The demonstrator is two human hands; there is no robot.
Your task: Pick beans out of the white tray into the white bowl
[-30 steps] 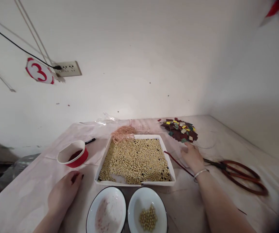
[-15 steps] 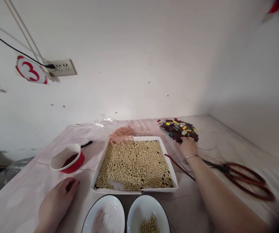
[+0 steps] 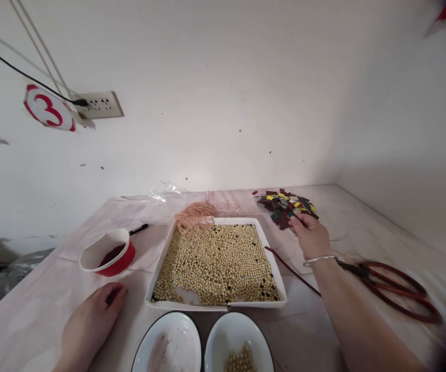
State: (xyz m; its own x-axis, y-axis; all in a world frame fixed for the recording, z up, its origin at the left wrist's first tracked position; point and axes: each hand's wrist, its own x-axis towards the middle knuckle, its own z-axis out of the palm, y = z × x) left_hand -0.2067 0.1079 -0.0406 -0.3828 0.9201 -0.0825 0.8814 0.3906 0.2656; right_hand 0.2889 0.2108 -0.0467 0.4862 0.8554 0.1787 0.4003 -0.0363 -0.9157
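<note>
My right hand (image 3: 311,235) is at the near edge of a pile of small dark red, yellow and green tags (image 3: 287,206) at the back right; its fingers are pinched on one of the tags. A silver bangle sits on that wrist. My left hand (image 3: 91,323) rests flat on the table near a red paper cup (image 3: 107,252), fingers loosely out, holding nothing. Between the hands stands a white square tray (image 3: 275,258) full of pale beads with a few dark ones.
Two white bowls sit at the front edge, the empty left bowl (image 3: 168,351) and the right bowl (image 3: 236,346) holding some beads. Large red-handled scissors (image 3: 391,289) lie at right. A dark red cord (image 3: 290,266), a bundle of pinkish string (image 3: 195,213) and a black pen (image 3: 139,228) lie nearby.
My right hand reached forward into the tag pile, then drew back a little with its fingers pinched. The view shifted slightly; my left hand stayed put.
</note>
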